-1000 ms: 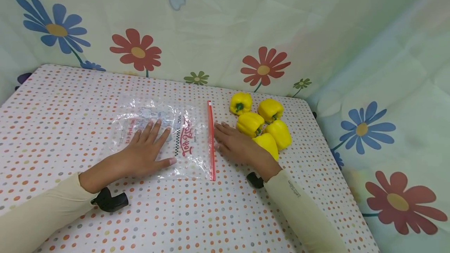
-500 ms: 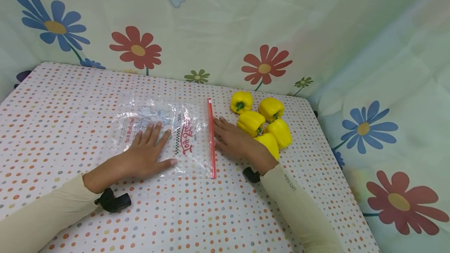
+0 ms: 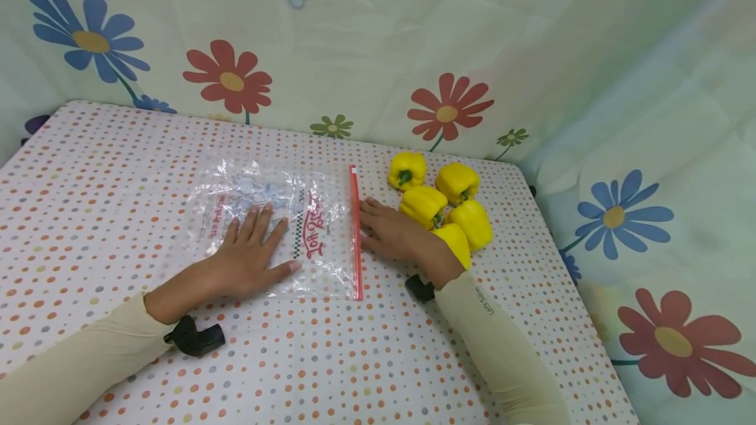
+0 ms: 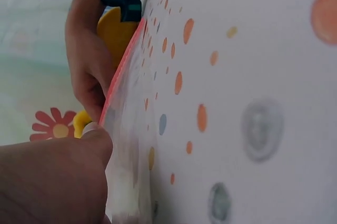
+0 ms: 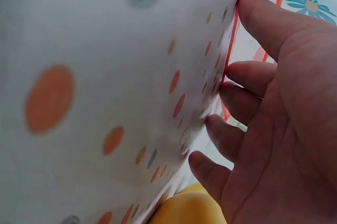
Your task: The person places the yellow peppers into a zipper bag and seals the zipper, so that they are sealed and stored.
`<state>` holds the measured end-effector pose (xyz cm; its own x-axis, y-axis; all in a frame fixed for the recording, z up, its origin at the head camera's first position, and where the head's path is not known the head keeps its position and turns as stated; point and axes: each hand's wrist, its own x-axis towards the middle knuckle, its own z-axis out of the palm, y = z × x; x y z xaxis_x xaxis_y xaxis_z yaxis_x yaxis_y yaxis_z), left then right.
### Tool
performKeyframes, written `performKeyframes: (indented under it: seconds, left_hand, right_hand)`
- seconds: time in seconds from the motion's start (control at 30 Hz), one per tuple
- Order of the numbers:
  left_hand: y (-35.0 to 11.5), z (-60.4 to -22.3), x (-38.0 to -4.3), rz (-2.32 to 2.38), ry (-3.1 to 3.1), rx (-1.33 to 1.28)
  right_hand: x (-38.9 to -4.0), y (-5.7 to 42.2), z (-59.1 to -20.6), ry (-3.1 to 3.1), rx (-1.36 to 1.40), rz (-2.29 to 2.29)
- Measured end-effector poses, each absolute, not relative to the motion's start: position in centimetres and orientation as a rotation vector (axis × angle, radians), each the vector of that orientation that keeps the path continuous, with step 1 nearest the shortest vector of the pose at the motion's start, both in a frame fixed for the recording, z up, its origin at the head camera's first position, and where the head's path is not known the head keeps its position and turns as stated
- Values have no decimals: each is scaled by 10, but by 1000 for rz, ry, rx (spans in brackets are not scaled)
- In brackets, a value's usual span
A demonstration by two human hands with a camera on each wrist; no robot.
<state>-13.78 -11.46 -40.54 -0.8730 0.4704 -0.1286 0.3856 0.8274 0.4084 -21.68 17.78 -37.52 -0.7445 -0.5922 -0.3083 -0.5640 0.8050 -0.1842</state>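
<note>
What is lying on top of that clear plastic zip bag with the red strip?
Only the left hand, pressed flat on the clear plastic zip bag. Dotted tablecloth shows through it; nothing visible inside.

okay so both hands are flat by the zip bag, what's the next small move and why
Probably curl the right hand fingers onto the bag's red zip strip to pinch it. The fingertips already lie along that edge, the left hand presses the clear bag flat, and the yellow peppers wait beside it.
</note>
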Motion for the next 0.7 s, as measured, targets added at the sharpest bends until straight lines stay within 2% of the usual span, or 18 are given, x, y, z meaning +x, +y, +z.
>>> performKeyframes:
  seconds: [0.7]
  left_hand:
    - [-114, -412, -136, 521, 2833, 656]
  right_hand:
    - [-217, 176, -373, 2617, -840, -64]
